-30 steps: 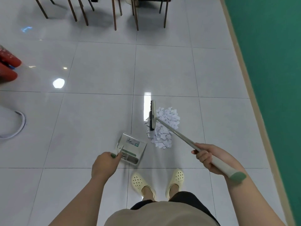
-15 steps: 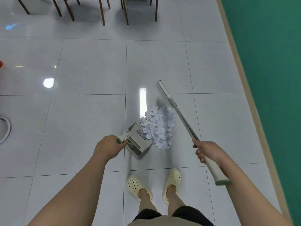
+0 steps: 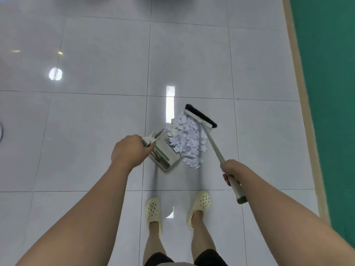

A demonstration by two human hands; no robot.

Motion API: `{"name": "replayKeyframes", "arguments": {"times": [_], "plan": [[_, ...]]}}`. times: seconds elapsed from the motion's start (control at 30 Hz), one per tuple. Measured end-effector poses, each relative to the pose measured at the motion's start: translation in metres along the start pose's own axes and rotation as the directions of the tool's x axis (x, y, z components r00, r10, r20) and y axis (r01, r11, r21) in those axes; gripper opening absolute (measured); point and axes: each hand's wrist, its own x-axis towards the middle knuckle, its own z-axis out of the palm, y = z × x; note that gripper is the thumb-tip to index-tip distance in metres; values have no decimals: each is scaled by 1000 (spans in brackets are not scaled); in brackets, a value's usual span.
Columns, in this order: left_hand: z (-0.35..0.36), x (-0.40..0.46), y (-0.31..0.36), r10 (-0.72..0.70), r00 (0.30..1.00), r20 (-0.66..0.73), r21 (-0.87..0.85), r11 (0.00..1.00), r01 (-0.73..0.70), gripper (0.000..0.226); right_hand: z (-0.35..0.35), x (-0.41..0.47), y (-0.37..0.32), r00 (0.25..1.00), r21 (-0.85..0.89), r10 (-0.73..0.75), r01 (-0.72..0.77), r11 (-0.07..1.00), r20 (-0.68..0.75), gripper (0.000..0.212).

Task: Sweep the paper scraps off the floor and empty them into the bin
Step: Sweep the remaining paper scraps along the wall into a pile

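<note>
We noted a glossy pale grey tiled floor (image 3: 96, 131) with a green wall (image 3: 330, 93) along the right. The paper scraps (image 3: 187, 139) lay heaped between the hands, just far of them. The left hand (image 3: 129, 148) gripped the handle of a dustpan (image 3: 165, 150), its mouth touching the heap's left edge, with some scraps at its lip. The right hand (image 3: 231, 170) was closed round the handle of the broom (image 3: 200, 117), whose head stood at the heap's far edge.
</note>
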Motion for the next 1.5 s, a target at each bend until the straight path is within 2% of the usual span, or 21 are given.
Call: {"name": "replayKeyframes", "arguments": {"times": [0.17, 0.23, 0.33, 0.4, 0.43, 0.5, 0.57, 0.7, 1.0, 1.17, 1.27, 1.5], "plan": [[-3, 1, 0, 20, 1000, 5, -13, 1000, -20, 55, 57, -6, -1, 996, -209, -71, 80, 975, 48, 39], [-2, -2, -1, 20, 1000, 2, -8, 1000, -20, 56, 71, -7, 4, 991, -274, -85, 111, 955, 105, 34], [-1, -5, -5, 26, 1000, -15, -4, 1000, -26, 56, 84, -13, 8, 994, -294, -50, 77, 953, 96, 17], [-1, -6, -7, 37, 999, -26, -6, 999, -37, 55, 89, -20, 13, 990, -265, -79, 108, 958, 118, 18], [-1, -7, -9, 41, 999, -30, -5, 999, -41, 55, 91, -25, 15, 986, -215, -111, 136, 967, 121, 25], [-3, -9, -12, 44, 998, -38, -1, 999, -44, 55, 94, -30, 19, 987, -166, -102, 122, 979, 123, 33], [-2, -12, -14, 44, 998, -43, -1, 999, -45, 55, 96, -37, 23, 990, -134, -67, 84, 987, 126, 32], [0, -19, -15, 59, 997, -47, -4, 998, -59, 52, 103, -49, 37, 975, -177, -7, 47, 983, 221, 50], [0, -21, -14, 83, 995, -61, -3, 997, -83, 51, 125, -64, 79, 948, -172, 48, 7, 985, 314, 62], [3, -26, -12, 94, 993, -76, -7, 995, -94, 51, 125, -77, 99, 942, -93, 17, 16, 996, 336, 56], [5, -31, -13, 95, 992, -78, -8, 995, -96, 50, 115, -83, 113, 954, -37, -32, 46, 998, 299, 57], [13, -43, -25, 108, 990, -96, 8, 994, -108, 55, 108, -103, 151, 977, 127, -98, 74, 989, 191, 47]]}}
